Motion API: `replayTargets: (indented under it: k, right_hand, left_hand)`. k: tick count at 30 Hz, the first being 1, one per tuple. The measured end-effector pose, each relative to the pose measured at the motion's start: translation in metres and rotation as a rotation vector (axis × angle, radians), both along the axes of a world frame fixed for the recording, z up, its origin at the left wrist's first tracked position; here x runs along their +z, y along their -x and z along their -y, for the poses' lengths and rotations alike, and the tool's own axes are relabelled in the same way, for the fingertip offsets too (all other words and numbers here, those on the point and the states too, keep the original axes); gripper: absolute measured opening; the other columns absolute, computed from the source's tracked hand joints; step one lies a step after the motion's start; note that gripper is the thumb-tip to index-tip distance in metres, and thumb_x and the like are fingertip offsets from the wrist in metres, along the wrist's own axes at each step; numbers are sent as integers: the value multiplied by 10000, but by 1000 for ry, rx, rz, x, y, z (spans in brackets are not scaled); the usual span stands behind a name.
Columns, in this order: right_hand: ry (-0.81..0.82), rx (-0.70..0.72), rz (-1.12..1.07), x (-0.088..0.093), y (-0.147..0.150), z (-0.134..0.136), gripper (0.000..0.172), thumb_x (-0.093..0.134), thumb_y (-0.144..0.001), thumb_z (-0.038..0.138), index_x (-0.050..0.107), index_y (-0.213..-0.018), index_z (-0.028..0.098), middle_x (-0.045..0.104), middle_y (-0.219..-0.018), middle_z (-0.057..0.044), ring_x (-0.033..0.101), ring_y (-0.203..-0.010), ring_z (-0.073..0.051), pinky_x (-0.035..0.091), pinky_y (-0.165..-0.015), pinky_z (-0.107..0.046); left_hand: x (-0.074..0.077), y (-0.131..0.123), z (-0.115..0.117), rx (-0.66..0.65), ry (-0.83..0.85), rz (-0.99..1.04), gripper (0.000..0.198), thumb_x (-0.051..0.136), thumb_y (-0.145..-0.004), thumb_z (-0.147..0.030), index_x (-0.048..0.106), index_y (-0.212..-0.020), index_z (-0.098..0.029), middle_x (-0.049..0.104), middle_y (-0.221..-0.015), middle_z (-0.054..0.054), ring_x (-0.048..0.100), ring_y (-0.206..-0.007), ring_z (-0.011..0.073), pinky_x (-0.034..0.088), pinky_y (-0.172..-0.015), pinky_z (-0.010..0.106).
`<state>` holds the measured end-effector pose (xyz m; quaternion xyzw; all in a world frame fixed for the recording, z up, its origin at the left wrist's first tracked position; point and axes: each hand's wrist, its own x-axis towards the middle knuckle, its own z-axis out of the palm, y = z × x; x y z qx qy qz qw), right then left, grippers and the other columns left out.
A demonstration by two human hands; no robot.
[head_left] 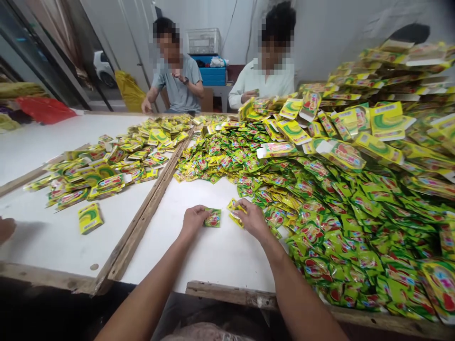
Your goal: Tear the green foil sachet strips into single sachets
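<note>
My left hand (194, 219) pinches a small green and yellow sachet (213, 219) against the white table (209, 255). Just to the right, my right hand (251, 218) grips another sachet (235, 208) at the edge of a big heap of sachets (341, 227). The two hands are a short gap apart, both low over the tabletop.
Flat yellow-green cartons (377, 123) pile high at the back right. More filled cartons (106, 166) lie on the left table, one box (90, 218) apart. A wooden strip (149, 208) divides the tables. Two people sit at the far side. Someone's hand (6, 228) shows at the left edge.
</note>
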<state>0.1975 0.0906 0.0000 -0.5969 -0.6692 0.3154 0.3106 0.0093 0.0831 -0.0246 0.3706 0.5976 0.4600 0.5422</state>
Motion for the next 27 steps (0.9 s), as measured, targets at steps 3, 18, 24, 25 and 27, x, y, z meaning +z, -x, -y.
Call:
replayTargets:
  k: [3, 18, 24, 25, 27]
  right_hand:
    - [25, 123, -279, -2, 10, 2, 165, 586, -692, 280, 556, -829, 193, 537, -723, 27, 513, -693, -134, 397, -642, -240]
    - [20, 34, -232, -2, 14, 7, 363, 676, -612, 316, 497, -906, 201, 555, -766, 26, 484, -636, -114, 399, -581, -232]
    - [66, 68, -217, -5, 15, 8, 241, 672, -638, 323, 493, -745, 200, 497, -591, 68, 459, -557, -101, 329, -501, -201]
    - [69, 71, -252, -6, 15, 8, 257, 683, -629, 323, 497, -756, 199, 504, -597, 67, 464, -559, -100, 334, -500, -199]
    - [104, 50, -369, -6, 13, 6, 315, 703, -613, 338, 513, -818, 194, 542, -638, 56, 492, -580, -106, 361, -511, -203]
  left_hand:
    - [6, -8, 3, -49, 1, -8, 312, 800, -481, -372, 609, -571, -142, 588, -481, -17, 484, -432, 91, 322, -437, 207]
    - [11, -14, 4, -80, 30, 109, 316, 813, -450, -337, 620, -607, -143, 575, -480, -26, 490, -449, 90, 405, -492, 225]
    - [22, -14, -2, -173, 1, 65, 332, 802, -493, -378, 637, -645, -134, 628, -546, 10, 535, -492, 119, 402, -518, 240]
    - [24, -14, -5, -207, 1, 50, 325, 803, -492, -368, 637, -640, -131, 623, -540, 10, 523, -483, 113, 388, -510, 235]
    - [30, -15, -13, -264, -14, 45, 308, 805, -487, -349, 635, -623, -131, 602, -513, 0, 491, -462, 99, 358, -494, 225]
